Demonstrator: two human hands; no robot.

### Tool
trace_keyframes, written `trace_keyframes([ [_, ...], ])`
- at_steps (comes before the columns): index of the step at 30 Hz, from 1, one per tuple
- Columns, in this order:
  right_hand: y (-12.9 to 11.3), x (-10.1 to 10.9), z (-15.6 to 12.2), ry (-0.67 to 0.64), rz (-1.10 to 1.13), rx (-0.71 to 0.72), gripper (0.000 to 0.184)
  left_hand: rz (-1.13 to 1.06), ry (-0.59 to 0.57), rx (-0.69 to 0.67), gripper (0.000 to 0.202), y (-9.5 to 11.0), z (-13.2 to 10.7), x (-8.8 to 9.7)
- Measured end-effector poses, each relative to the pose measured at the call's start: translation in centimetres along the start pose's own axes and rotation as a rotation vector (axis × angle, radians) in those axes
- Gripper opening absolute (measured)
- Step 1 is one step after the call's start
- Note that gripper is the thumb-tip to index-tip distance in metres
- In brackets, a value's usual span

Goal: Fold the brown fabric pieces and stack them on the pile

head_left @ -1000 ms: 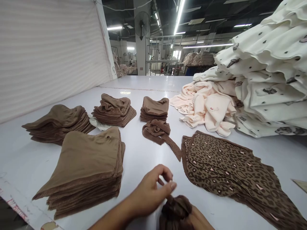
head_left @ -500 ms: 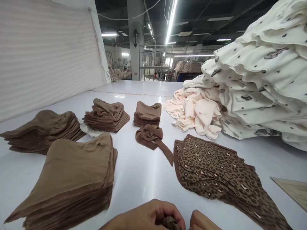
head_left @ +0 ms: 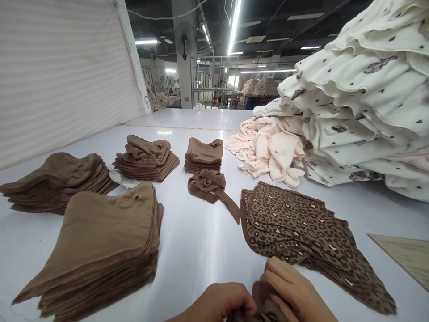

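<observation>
On the white surface (head_left: 201,250), at its near edge: both hands, left (head_left: 217,306) and right (head_left: 295,293), fingers closed on a bunched brown fabric piece (head_left: 263,304), likely to slip, brushing the leopard-print stack (head_left: 301,232) askew.

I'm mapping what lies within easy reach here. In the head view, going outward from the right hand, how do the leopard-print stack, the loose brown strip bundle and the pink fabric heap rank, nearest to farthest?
From the right hand:
1. Leopard-print stack: just beyond the fingers, slightly to the right.
2. Loose brown strip bundle: mid-table, ahead and to the left.
3. Pink fabric heap: far side, against the big white pile.
</observation>
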State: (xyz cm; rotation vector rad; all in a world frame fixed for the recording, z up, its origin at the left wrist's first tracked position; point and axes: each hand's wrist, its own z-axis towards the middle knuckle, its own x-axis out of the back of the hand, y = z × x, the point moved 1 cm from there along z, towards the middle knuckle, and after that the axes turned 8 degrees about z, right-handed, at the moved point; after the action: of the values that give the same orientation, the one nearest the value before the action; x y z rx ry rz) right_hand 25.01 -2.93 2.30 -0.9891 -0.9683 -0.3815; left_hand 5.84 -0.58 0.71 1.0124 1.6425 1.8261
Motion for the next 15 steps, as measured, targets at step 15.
trace_keyframes([
  [15, 0.7, -1.6, 0.6, 0.058, 0.087, -0.161, 0.026, -0.420, 0.090, 0.279, 0.031, -0.3, 0.7, -0.1],
])
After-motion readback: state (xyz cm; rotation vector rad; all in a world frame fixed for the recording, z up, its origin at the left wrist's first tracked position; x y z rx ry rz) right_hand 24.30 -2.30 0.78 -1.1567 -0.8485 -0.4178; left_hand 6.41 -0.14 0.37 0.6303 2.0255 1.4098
